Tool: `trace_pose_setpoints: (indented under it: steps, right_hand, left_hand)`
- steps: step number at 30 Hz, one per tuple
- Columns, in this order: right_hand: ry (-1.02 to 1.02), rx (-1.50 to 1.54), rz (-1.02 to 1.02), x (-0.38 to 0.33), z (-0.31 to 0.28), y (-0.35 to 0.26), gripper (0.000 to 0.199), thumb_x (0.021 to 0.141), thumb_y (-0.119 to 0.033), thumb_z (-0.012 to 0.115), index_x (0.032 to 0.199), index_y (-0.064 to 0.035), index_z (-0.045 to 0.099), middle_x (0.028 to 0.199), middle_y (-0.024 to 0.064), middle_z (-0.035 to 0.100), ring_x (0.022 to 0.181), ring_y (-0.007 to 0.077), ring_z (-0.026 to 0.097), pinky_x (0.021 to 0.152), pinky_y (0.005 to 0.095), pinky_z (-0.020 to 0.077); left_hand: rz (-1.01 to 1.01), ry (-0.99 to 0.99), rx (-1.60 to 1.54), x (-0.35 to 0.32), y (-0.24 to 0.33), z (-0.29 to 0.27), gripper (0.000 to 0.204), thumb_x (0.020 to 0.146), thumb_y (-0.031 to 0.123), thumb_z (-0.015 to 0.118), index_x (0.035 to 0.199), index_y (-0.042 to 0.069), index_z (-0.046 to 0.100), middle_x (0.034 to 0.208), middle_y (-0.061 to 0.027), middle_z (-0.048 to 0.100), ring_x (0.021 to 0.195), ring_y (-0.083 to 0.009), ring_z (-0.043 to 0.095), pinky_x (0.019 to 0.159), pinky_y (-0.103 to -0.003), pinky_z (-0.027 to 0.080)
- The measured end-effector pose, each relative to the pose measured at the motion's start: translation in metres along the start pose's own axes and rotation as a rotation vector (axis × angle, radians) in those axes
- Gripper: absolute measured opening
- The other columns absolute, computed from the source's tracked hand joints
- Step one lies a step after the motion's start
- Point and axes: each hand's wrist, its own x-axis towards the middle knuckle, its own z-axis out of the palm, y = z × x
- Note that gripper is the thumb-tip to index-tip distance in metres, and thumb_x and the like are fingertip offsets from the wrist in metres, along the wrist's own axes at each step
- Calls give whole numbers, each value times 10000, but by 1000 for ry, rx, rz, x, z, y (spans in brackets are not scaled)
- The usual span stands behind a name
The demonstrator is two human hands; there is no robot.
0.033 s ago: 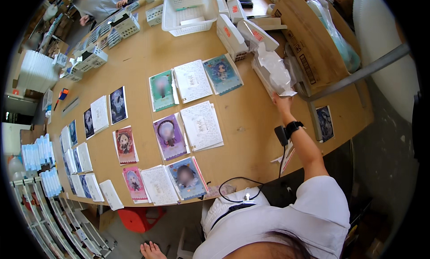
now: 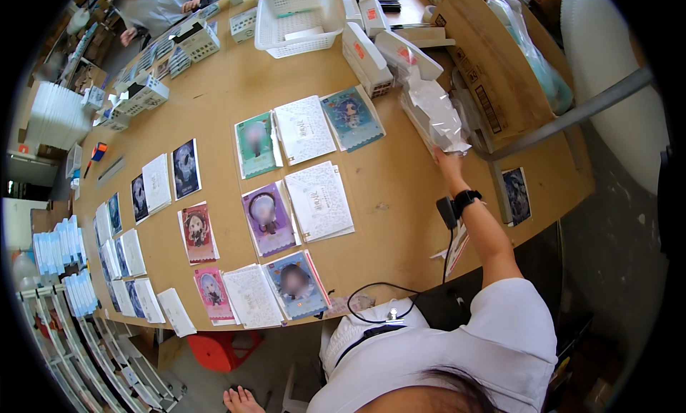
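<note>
Little is moved since the earlier frame: the scene as a whole is shifted slightly leftward in view, while the right hand (image 2: 449,161) is kept at the near end of a plastic-covered white bundle (image 2: 432,109). That bundle is placed on the table (image 2: 400,231), just left of the large cardboard box (image 2: 468,63). Fingertips are hidden at the crumpled plastic, so whether it is pinched or merely touched cannot be told. Nothing is seen of the left hand, and its state cannot be told.

Space to the right of the bundle is hemmed in by the box and by a grey bar (image 2: 572,116) slanted across the box's near end. White cartons (image 2: 368,59) are crowded together left of the box, close to the bundle's far end, with a white basket (image 2: 307,44) set farther left. Well left of the box, picture cards are laid out in rows, a green card (image 2: 251,152) and a purple card (image 2: 270,231) among them. Nearer than the box, a dark card (image 2: 517,191) is left near the table edge, and a black cable (image 2: 448,259) is draped from the right wrist. Far left of the box, a co-worker (image 2: 161,11) is seen.
</note>
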Motion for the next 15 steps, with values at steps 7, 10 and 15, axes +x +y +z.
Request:
trace_pose_setpoints:
  steps: [7,10,15]
  right_hand:
    - [-127,12,337,74,-14,-36,159,795,-165,666,875,-50,592,667,30,599,522,113,563,422,236,419]
    - [-196,186,449,87,-20,-75,178,811,-153,660,918,-63,548,709,25,570,604,116,573,504,243,452]
    - [-230,260,475,120,-17,-71,179,820,-165,662,927,-80,547,767,18,578,688,124,599,555,244,464]
  left_hand:
    - [35,10,-22,-6,1,-5,416,815,40,569,1209,57,439,1066,-176,531,962,-331,543,816,-417,456]
    - [38,11,-32,-6,-3,-11,410,820,27,553,1213,53,437,1085,-185,521,977,-337,537,825,-420,461]
    - [52,-34,-34,-9,-4,-11,418,833,8,524,1234,36,410,1126,-204,496,1018,-353,522,842,-434,467]
